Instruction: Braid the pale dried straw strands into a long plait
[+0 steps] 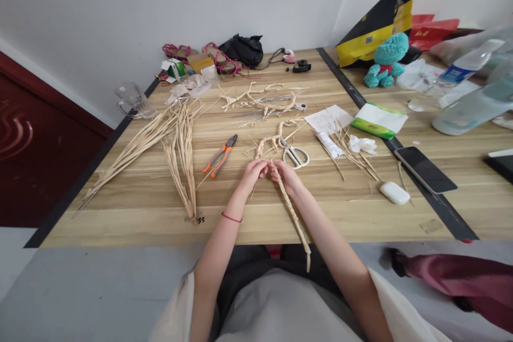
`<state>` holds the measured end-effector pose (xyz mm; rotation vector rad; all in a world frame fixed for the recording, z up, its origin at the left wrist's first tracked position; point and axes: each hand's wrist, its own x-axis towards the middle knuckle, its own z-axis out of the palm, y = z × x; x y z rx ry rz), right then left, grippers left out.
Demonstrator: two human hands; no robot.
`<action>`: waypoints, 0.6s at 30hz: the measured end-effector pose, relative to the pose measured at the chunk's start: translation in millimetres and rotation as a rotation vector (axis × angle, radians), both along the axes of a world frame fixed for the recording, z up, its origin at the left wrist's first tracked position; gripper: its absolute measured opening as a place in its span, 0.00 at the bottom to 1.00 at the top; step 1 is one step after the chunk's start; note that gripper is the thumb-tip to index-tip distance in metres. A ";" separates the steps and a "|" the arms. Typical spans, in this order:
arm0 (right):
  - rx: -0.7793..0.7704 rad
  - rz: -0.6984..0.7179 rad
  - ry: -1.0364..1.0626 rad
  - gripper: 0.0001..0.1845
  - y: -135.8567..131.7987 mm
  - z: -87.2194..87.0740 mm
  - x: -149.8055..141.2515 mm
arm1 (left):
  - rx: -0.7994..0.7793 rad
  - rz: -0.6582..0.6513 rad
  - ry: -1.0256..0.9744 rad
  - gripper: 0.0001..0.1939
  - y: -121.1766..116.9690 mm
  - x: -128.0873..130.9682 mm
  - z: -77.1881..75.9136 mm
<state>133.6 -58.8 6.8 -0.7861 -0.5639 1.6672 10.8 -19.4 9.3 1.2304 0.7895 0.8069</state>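
Note:
Both my hands meet near the middle of the table, closed on a pale braided straw piece [290, 206]. My left hand [255, 172] pinches it at the upper end, with the fingertips partly hidden. My right hand [285, 176] grips it just beside the left. One end of the braid hangs down past the table's front edge; beyond my fingers a curved, wrapped part [269, 141] lies on the table. White-handled scissors [296, 157] rest right behind my right hand. Orange-handled pliers [221, 156] lie to the left of my left hand.
Long straw bundles [182, 155] lie at left near a glass mug [136, 100]. More braided straw pieces [256, 97] lie behind. On the right are a phone [425, 169], a white case [395, 192], a tissue pack [379, 120], a turquoise figure [387, 61] and bottles [473, 107].

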 end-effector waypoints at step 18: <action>-0.098 -0.039 0.083 0.08 1.5 -1.0 -0.2 | 0.108 -0.009 0.074 0.13 -7.9 8.3 -4.3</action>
